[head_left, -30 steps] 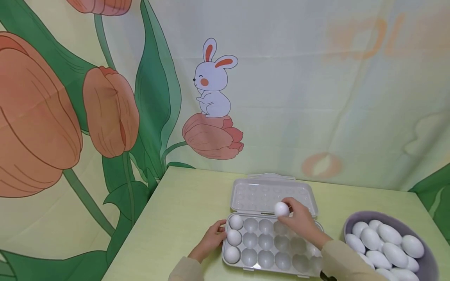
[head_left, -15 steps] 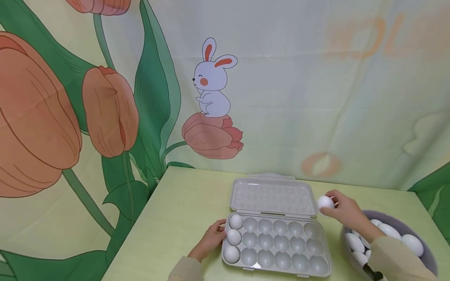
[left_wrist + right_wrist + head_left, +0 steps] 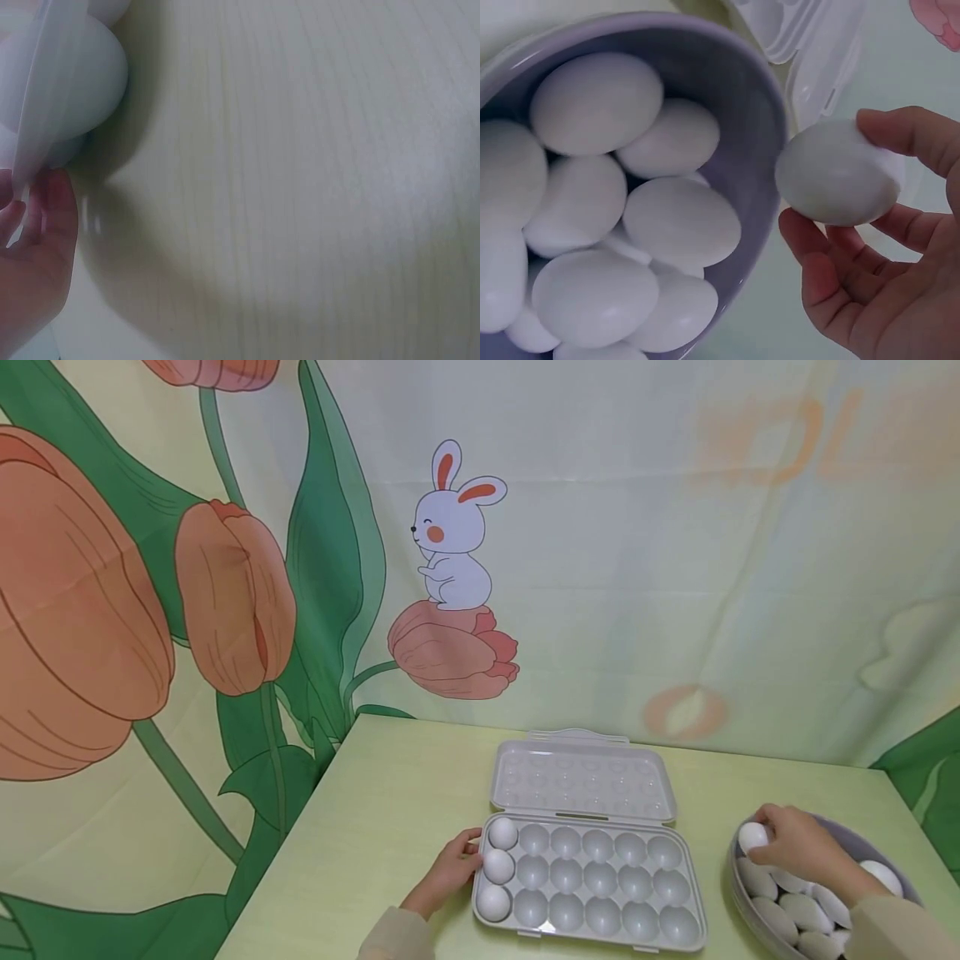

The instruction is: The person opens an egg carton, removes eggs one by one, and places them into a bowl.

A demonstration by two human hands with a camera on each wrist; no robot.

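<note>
My right hand holds a white egg above the left rim of a grey-purple bowl. In the right wrist view, the thumb lies on one side of this egg and fingers on the other, just outside the bowl's edge. Several white eggs are heaped in the bowl. My left hand pinches the left edge of a grey plastic egg tray. Three white eggs fill the tray's leftmost column; its other cups are bare.
The tray's hinged lid lies open behind it, towards the wall. Tray and bowl stand on a pale wood-grain table. A curtain printed with tulips and a rabbit hangs along the back.
My right hand has moved right with the egg, from above the tray, past its lid, to the bowl. The left hand and the tray have stayed in place.
</note>
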